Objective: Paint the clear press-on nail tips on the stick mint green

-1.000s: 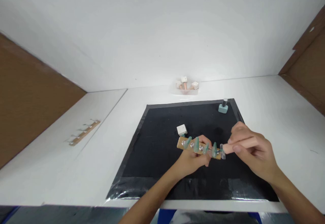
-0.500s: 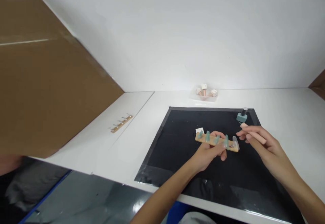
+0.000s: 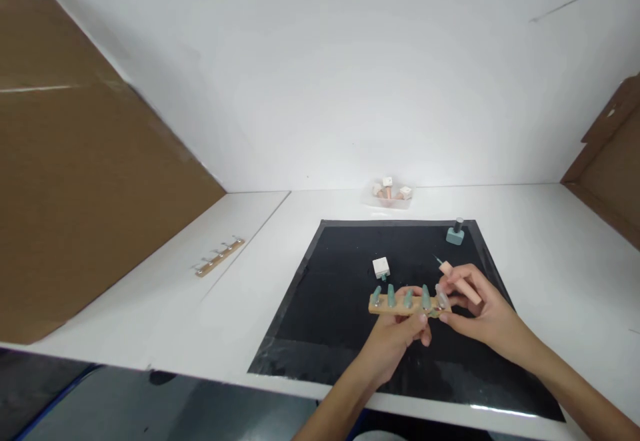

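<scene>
My left hand (image 3: 404,336) grips a wooden nail stand (image 3: 400,306) over the black mat. Along the stand several false nails stand up; most are green, and the one at the right end (image 3: 442,297) looks clear. My right hand (image 3: 483,311) is closed on a nail polish brush (image 3: 463,284) with a pink handle, its thin dark tip pointing up and left, away from the nails. The fingers of that hand reach the stand's right end. Just beyond the stand lies an open white polish bottle (image 3: 381,268) with green at its neck.
A green bottle with a dark cap (image 3: 455,232) stands at the mat's (image 3: 340,254) far right. Behind the mat is a clear tray (image 3: 400,204) of pink-handled bottles. Another nail stand (image 3: 220,258) lies on the white table to the left. Cardboard panels (image 3: 100,181) flank the table.
My right hand has moved left and down, bringing the brush to the right end of the nail stand. The view has shifted, and the white bottle now shows fully beyond the stand.
</scene>
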A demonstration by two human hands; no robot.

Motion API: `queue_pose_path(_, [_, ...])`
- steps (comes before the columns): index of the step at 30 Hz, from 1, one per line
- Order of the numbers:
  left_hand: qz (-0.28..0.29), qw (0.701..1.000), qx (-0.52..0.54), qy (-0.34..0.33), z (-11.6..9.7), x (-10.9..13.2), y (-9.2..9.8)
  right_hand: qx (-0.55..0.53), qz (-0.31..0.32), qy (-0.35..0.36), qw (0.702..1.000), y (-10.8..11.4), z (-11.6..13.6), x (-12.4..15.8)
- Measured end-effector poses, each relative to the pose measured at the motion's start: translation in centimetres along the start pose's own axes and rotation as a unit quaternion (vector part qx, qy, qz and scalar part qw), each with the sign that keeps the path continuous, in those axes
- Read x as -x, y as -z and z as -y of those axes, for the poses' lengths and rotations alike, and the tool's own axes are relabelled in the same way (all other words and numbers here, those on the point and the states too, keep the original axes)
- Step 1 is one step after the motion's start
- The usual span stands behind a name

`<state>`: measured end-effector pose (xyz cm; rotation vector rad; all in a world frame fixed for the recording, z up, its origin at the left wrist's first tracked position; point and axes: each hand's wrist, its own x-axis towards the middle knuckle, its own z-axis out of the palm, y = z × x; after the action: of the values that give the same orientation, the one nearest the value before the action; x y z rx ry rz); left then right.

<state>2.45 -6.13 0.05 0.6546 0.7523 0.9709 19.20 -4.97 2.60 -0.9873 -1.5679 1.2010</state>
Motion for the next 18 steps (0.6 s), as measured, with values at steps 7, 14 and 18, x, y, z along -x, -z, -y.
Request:
queue_pose_path(7, [0.064, 0.968, -0.185, 0.156, 0.6, 3.1, 2.4, 0.030, -0.114, 0.029, 0.993, 2.4, -2.6, 3.3])
queue_pose_path(14, [-0.115, 0.882, -0.457, -0.021, -4.1, 2.3, 5.7, 0.154, -0.097, -0.015, 0.983, 3.1, -5.3, 5.3])
queue_pose_path(18, [-0.100, 0.787, -0.584, -0.170, -6.5, -1.5, 7.6, 0.263, -0.027, 0.010, 0.964, 2.4, -5.4, 5.1])
